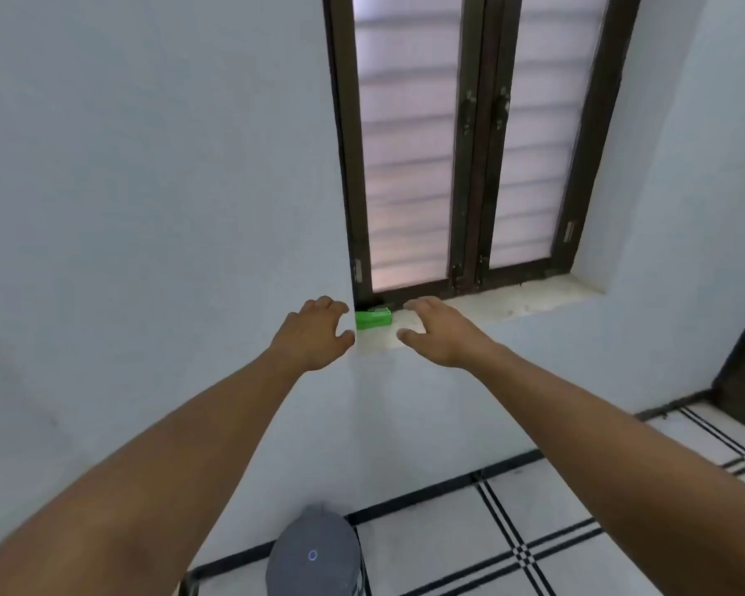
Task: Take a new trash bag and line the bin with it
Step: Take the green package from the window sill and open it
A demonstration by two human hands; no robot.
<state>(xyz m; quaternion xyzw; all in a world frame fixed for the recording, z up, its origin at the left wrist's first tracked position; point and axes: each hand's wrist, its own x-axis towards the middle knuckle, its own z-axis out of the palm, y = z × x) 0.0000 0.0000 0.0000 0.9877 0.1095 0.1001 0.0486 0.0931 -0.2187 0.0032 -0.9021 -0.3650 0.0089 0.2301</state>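
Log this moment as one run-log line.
left hand: open, beside green box | right hand: open, over sill | bin: below, lidded

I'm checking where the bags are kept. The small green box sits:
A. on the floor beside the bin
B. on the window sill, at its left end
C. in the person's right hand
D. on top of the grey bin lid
B: the green box lies on the window sill at its left end, between the open left hand and right hand, neither holding it.
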